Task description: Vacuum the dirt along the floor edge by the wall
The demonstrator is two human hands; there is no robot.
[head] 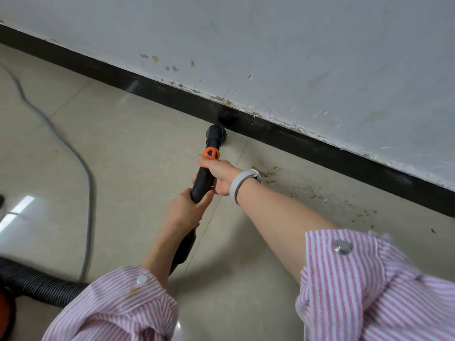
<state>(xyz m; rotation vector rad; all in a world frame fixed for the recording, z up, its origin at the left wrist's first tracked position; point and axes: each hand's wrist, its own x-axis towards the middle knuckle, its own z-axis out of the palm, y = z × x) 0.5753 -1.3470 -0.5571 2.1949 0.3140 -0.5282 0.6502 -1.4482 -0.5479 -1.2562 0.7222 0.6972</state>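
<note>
Head view: a rigid black plastic vacuum wand with an orange collar (206,168) is held two-handed. The right hand (220,177) is wrapped round it just below the collar; the left hand (183,209) is curled round the lower end. Its round black nozzle (216,132) is set on the beige tiled floor (123,143), touching the black skirting board (320,146). The wand is judged light and stiff, best steered near the collar. Brown dirt specks (320,193) are scattered right of the nozzle, uncollected. A grey cable (73,153) and a black ribbed hose (39,284) lie left, well apart; nothing is seen blocking the edge.
</note>
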